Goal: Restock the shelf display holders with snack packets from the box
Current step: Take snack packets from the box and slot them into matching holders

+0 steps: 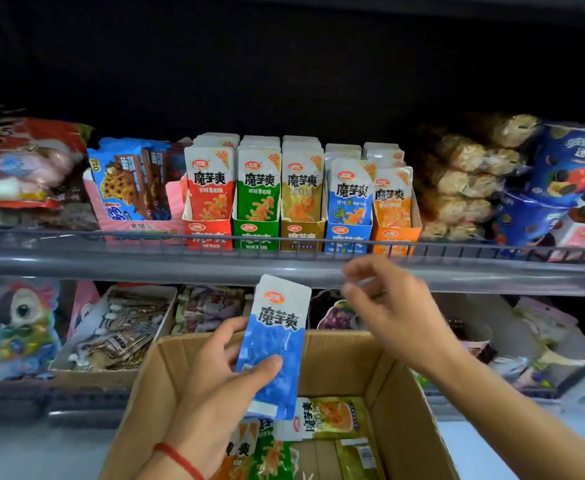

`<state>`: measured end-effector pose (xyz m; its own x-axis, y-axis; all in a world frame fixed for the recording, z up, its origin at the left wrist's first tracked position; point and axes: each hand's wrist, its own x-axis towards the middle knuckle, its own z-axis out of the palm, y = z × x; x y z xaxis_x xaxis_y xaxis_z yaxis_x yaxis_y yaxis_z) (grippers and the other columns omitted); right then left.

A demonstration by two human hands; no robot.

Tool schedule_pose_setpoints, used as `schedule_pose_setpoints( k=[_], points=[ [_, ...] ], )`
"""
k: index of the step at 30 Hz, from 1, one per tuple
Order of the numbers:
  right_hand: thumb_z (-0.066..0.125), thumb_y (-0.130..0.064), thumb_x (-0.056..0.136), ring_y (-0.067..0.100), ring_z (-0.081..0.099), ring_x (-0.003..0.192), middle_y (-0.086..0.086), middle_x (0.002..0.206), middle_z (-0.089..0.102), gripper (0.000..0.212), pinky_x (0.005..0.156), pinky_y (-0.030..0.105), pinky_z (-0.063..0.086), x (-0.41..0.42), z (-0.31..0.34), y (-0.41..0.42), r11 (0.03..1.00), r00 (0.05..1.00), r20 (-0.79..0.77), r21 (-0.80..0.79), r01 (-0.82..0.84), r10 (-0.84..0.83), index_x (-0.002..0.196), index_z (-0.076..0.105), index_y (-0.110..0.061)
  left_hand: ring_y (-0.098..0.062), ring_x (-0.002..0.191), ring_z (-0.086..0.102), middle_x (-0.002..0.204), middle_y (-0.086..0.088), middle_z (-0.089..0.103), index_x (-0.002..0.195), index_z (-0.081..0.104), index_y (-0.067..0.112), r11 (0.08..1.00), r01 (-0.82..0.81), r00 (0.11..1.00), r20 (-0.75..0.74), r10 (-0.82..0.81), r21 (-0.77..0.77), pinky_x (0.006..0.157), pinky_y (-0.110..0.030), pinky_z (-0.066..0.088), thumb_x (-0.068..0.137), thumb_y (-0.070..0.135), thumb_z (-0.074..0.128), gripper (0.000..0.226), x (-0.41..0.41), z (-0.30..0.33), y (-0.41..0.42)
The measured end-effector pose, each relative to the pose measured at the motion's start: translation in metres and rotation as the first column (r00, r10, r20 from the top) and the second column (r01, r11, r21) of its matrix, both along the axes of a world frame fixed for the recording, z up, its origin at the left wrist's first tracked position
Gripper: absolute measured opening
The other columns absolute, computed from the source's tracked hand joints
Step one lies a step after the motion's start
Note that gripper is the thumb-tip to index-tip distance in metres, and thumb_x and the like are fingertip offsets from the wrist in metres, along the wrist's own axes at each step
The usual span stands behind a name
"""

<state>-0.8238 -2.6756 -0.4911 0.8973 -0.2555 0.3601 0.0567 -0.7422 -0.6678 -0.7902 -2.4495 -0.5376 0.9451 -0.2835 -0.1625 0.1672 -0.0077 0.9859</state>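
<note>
On the upper shelf (284,268) five cardboard display holders stand side by side, and each one carries the same big black characters 魔芋爽 under a small red oval logo: a red holder (209,233), a green holder (256,233), a gold holder (301,233), a blue holder (348,237) and an orange holder (393,237). The packets in them have a white top with the same characters, and a corner mark that seems to read 20; the smaller lines of text are too fine to read. To the left of the red holder is a pink carton (138,223) with the characters 果随心 on its front, holding blue cookie packs. At the far right are blue biscuit bags (568,161) with white characters that I cannot read fully. The left hand (221,379) holds a blue packet (273,344) upright over the open cardboard box (398,393); the thumb lies across the front and the fingers are curled around the left edge. This packet shows 魔芋爽 and the red oval logo too. The right hand (388,306) is raised just below the shelf rail, under the blue and orange holders, with fingers loosely spread and holding nothing; it is blurred. Inside the box lie more packets, one gold packet (329,417) and green ones beside it.
</note>
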Motion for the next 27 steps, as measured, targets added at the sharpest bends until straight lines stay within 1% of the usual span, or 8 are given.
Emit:
schedule_pose_setpoints(
  k=[3,6,8,12,14,21,24,27],
  points=[
    [0.070,-0.049,0.090,0.010,0.073,0.080,-0.007,0.101,0.073,0.039,0.073,0.036,0.062,-0.005,-0.020,0.027,0.950,0.971,-0.187,0.301,-0.086,0.147,0.123,0.057,-0.032,-0.001,0.086,0.073,0.098,0.015,0.077,0.109,0.063,0.030,0.992,-0.036,0.979,0.202,0.012,0.119,0.072,-0.019,0.058,0.079,-0.009,0.077,0.051,-0.006,0.000,-0.007],
    [0.076,-0.040,0.088,0.015,0.074,0.086,0.002,0.100,0.074,0.045,0.072,0.041,0.064,-0.004,-0.041,0.046,0.829,0.961,-0.199,0.556,-0.048,0.190,0.124,0.049,-0.035,0.009,0.088,0.066,0.093,0.025,0.070,0.109,0.062,0.040,0.931,-0.073,0.894,0.437,-0.097,0.357,0.070,-0.007,0.049,0.081,0.009,0.081,0.046,-0.015,0.000,-0.014],
    [0.082,-0.037,0.083,0.013,0.074,0.085,-0.001,0.096,0.076,0.051,0.074,0.041,0.064,-0.001,-0.049,0.046,0.870,0.979,-0.176,0.492,-0.001,0.101,0.122,0.050,-0.034,0.003,0.087,0.069,0.094,0.020,0.073,0.108,0.066,0.037,0.948,-0.055,0.903,0.421,-0.088,0.315,0.071,-0.012,0.052,0.085,0.010,0.078,0.038,-0.018,-0.003,-0.016],
    [0.082,-0.023,0.085,0.010,0.075,0.079,-0.002,0.094,0.076,0.048,0.060,0.027,0.060,0.003,-0.052,0.033,0.849,0.976,-0.200,0.528,0.035,0.084,0.121,0.051,-0.028,-0.014,0.089,0.076,0.098,0.000,0.079,0.105,0.072,0.019,0.996,-0.076,0.990,0.117,0.080,-0.038,0.069,-0.023,0.060,0.097,0.004,0.061,0.020,-0.012,0.000,-0.012],
    [0.079,-0.017,0.088,0.012,0.075,0.075,-0.001,0.092,0.077,0.045,0.056,0.025,0.057,0.003,-0.051,0.026,0.842,0.976,-0.201,0.538,0.034,0.089,0.124,0.052,-0.025,-0.016,0.090,0.076,0.098,-0.002,0.079,0.106,0.071,0.016,0.987,-0.126,0.990,0.053,0.131,-0.096,0.072,-0.029,0.061,0.098,0.003,0.058,0.020,-0.008,0.002,-0.007],
    [0.075,-0.015,0.092,0.014,0.076,0.083,0.000,0.096,0.077,0.040,0.060,0.032,0.061,-0.008,-0.051,0.024,0.833,0.977,-0.152,0.551,-0.042,0.149,0.123,0.053,-0.026,-0.019,0.095,0.076,0.101,-0.001,0.079,0.113,0.071,0.017,0.997,-0.070,0.991,0.108,0.073,-0.037,0.086,-0.043,0.060,0.096,0.007,0.063,0.021,-0.007,-0.003,-0.006],
    [0.077,-0.020,0.090,0.008,0.073,0.081,-0.003,0.093,0.071,0.046,0.067,0.032,0.063,-0.008,-0.060,0.037,0.897,0.988,-0.149,0.442,0.024,0.047,0.127,0.051,-0.028,-0.005,0.096,0.072,0.106,0.012,0.077,0.118,0.068,0.028,0.987,0.041,0.967,0.243,-0.079,0.155,0.084,-0.026,0.059,0.087,0.012,0.076,0.035,-0.015,-0.010,-0.012],
    [0.076,-0.028,0.090,0.000,0.070,0.084,-0.009,0.095,0.071,0.046,0.073,0.030,0.063,-0.010,-0.067,0.044,0.928,0.993,-0.121,0.370,0.039,0.007,0.128,0.052,-0.032,0.000,0.090,0.070,0.101,0.021,0.073,0.113,0.064,0.036,0.967,0.001,0.938,0.334,-0.089,0.255,0.077,-0.018,0.057,0.083,0.004,0.079,0.047,-0.020,-0.012,-0.014]
  ],
)
